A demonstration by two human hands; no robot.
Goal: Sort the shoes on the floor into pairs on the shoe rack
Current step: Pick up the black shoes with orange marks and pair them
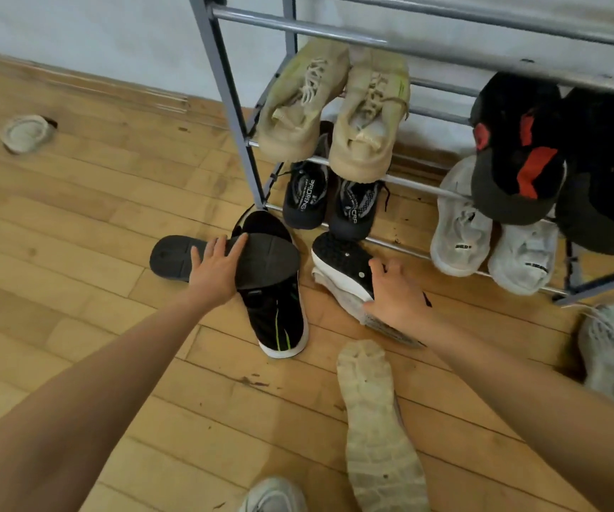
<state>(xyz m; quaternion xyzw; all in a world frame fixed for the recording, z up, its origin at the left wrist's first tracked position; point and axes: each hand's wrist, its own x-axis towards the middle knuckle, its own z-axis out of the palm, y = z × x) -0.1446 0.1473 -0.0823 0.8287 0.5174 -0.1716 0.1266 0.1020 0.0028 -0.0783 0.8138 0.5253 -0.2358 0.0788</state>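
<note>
Your left hand [216, 269] lies with its fingers spread and straight on the smooth, grooved sole of a flat black slipper [172, 258]. The thumb seems tucked under the slipper's edge, so whether that grip is clamped or only resting cannot be told. The slipper lies sole-up across the heel of a black knit sneaker [279, 319] with a thin green stripe and a white rubber rim, which runs back from under your palm toward you.

Your right hand [397, 293] has its grip closed on a black mesh sneaker [342, 256], fingers curled over the thick white sole. It lies on its side on the wooden plank floor [94, 216]. Just beyond both grips stands the metal-tube shoe rack [239, 123]. A pale, worn sneaker [375, 419] lies tread-up below your right wrist.
</note>
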